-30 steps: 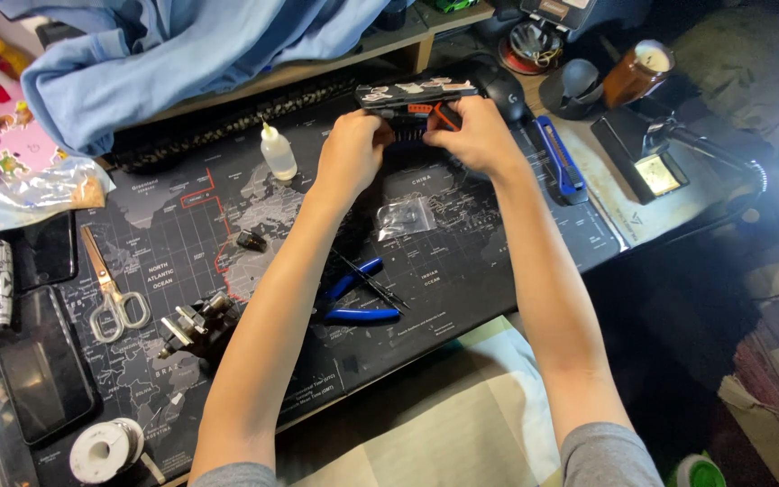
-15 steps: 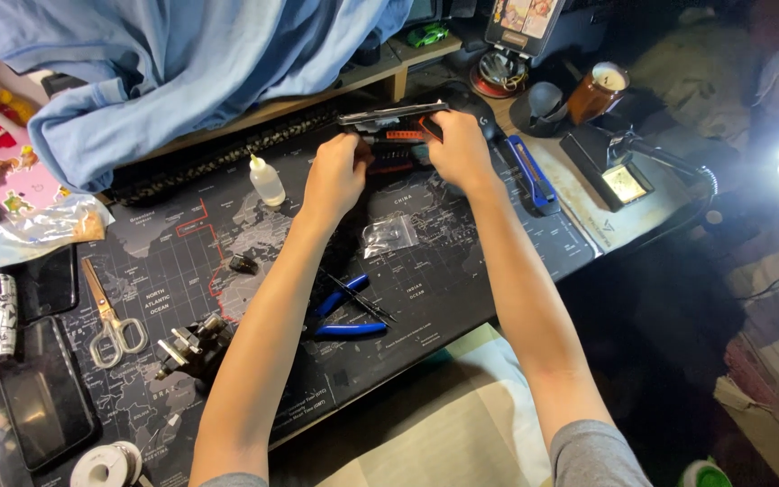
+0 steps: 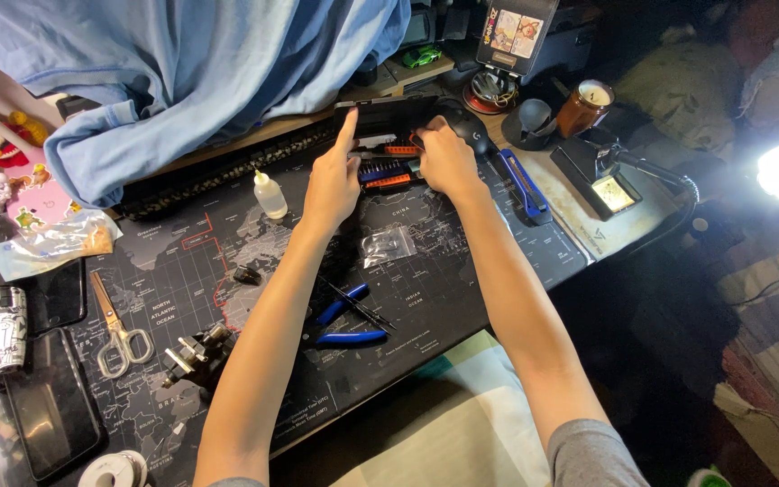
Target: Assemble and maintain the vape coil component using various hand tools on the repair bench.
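At 12 o'clock on the map-print desk mat (image 3: 182, 271), my left hand (image 3: 331, 185) props the black bit case (image 3: 388, 115) lid with 1 extended finger while my right hand (image 3: 446, 160), fingers curled, picks among the orange-and-blue bit rows (image 3: 388, 171), so I judge lifting out 1 bit needs a precise pinch.

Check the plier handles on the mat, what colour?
Blue. The pliers lie on the map-printed desk mat, near the left forearm; head view shows them.

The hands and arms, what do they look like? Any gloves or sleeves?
No gloves: the left hand and right hand are bare, with no rings or watch that I can see. Both forearms are bare too. Short grey sleeves show only at the bottom edge.
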